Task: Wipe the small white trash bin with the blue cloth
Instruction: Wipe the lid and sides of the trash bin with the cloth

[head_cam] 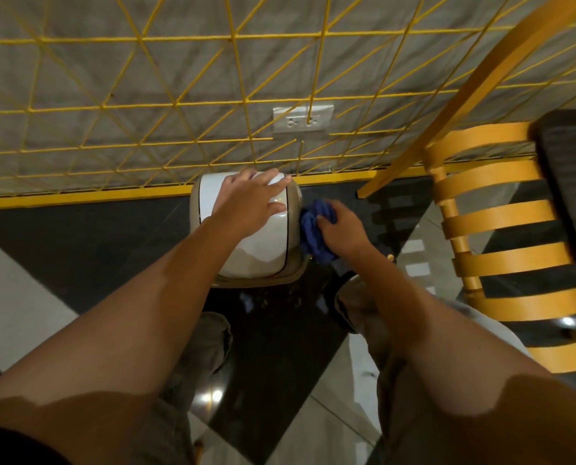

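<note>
The small white trash bin stands on the dark floor against the wall, seen from above with its white lid and beige rim. My left hand lies flat on the lid, fingers spread toward the wall. A bunched blue cloth presses against the bin's right side. My right hand grips the cloth from the right. The bin's right wall is hidden behind the cloth.
A yellow wire grid covers the grey wall, with a white power outlet above the bin. A wooden slatted chair stands close on the right. My knees are just below the bin, on black and white floor tiles.
</note>
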Demonstrator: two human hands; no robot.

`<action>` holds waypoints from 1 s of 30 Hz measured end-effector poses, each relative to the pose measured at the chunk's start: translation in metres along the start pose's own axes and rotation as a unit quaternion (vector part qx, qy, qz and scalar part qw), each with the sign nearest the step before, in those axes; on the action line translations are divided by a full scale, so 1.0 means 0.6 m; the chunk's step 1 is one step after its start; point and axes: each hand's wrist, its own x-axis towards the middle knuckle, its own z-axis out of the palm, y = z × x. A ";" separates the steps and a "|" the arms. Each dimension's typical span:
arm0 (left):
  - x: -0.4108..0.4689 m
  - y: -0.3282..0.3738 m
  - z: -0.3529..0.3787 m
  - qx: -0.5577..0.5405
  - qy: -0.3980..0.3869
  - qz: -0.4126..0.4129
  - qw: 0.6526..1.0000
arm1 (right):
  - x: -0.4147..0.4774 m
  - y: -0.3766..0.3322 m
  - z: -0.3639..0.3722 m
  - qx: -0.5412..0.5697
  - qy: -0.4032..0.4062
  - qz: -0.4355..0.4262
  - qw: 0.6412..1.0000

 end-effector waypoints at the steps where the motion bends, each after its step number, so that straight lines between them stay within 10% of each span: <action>1: 0.000 0.000 0.001 0.004 0.004 0.002 1.000 | 0.012 -0.011 -0.003 0.012 -0.001 -0.009 1.000; 25: -0.003 0.009 0.009 0.012 0.024 -0.012 1.000 | -0.139 0.035 0.068 0.089 -0.102 0.112 0.984; 30: -0.014 -0.010 0.006 -0.131 0.074 -0.012 0.989 | -0.169 0.034 0.082 0.154 -0.098 0.157 0.971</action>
